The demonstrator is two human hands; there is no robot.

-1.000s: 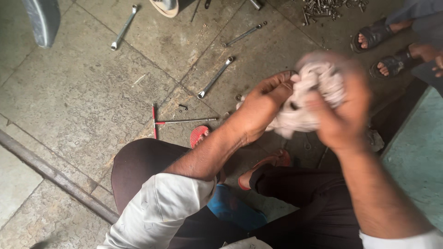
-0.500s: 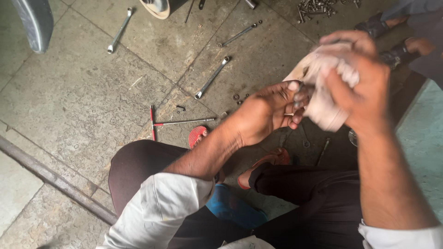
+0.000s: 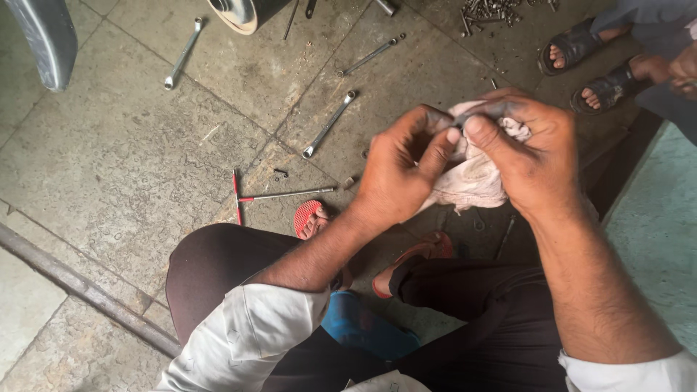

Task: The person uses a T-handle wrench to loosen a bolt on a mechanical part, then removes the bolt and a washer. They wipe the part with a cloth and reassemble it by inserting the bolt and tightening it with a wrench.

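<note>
— What do we hold?
— Our left hand [image 3: 396,174] and right hand [image 3: 526,149] both have fingers curled tight on a dirty white rag [image 3: 472,178], above the stone floor [image 3: 109,167].
— Nearby?
— A ring spanner [image 3: 329,124] lies beyond.

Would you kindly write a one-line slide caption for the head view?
Left hand and right hand grip a crumpled, grimy white cloth rag above a stone-slab floor strewn with steel spanners.
</note>
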